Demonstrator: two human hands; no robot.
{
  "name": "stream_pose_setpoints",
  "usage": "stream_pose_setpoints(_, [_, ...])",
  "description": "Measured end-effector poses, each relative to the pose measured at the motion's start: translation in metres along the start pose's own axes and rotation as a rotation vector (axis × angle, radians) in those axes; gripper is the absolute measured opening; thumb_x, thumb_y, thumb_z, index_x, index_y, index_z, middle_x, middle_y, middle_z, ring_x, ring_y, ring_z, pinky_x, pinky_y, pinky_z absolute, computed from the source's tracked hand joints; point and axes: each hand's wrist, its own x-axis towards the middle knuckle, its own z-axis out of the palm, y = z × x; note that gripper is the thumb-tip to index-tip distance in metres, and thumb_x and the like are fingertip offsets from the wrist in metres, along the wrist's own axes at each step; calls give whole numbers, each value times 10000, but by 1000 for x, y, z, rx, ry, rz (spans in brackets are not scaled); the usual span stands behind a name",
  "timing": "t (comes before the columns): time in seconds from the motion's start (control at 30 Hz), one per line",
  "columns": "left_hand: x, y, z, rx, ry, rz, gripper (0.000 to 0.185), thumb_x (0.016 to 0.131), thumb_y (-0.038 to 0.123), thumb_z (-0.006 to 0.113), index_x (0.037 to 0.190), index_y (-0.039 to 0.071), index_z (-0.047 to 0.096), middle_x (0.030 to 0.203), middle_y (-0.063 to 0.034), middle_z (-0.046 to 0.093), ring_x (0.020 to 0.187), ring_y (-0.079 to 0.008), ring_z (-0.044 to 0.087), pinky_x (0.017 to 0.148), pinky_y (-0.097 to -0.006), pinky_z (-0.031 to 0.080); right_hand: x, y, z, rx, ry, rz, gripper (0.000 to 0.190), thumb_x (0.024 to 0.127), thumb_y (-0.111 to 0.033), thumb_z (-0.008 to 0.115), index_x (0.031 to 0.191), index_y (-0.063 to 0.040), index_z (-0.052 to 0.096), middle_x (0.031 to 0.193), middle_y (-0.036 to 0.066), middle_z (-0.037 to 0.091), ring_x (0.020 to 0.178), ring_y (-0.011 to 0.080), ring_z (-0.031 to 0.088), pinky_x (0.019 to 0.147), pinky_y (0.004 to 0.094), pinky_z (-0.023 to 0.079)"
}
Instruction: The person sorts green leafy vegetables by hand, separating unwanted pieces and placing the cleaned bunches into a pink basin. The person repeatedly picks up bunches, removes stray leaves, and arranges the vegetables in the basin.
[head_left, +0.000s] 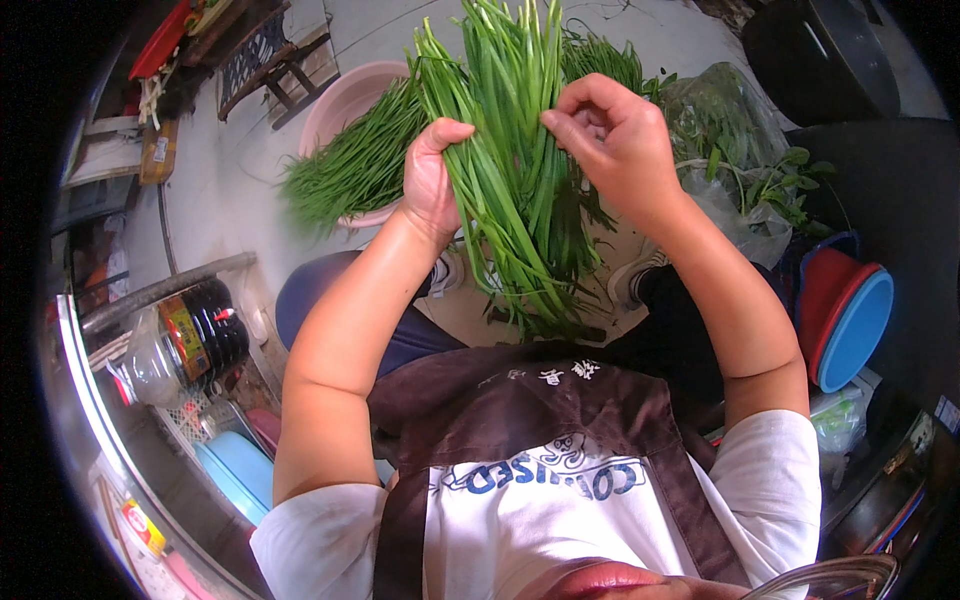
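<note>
A thick bunch of garlic chives (504, 150) is held up before me, its pale stem ends away from me and its green leaves hanging towards my lap. My left hand (439, 169) wraps around its left side, thumb on top. At the right edge, my right hand (616, 139) pinches at the leaves with thumb and forefinger, the other fingers curled. Behind my left hand, a pink plastic basin (330, 112) bears more chives (367, 157) that spill over its rim. Another heap of chives (604, 64) lies on the floor beyond my right hand.
Clear plastic bags with leafy greens (720, 120) lie to the right, near red and blue basins (855, 330) and a large dark pot (817, 60). On the left are a large bottle of dark liquid (184, 341), a light-blue basin (236, 469) and a small chair (259, 64).
</note>
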Motion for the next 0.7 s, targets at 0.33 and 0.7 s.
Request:
stream_pose_setpoints(0.33, [1,-3,2,15,23,21,464,795,150,525,1196,-84,551,1100,-199,656,932,-287,671,872,-390,545,5,5,5,61,45,-7,144,815,-107,716,913,-11,673,771,53,618,646,98,570,572,246,464])
stream_pose_setpoints(0.7, [1,-11,4,62,-76,-23,489,808,158,510,1238,-73,528,1149,-185,639,993,-276,653,916,-389,521,7,-2,9,-60,276,-7,178,779,-116,755,830,23,657,665,51,601,566,104,543,539,245,467])
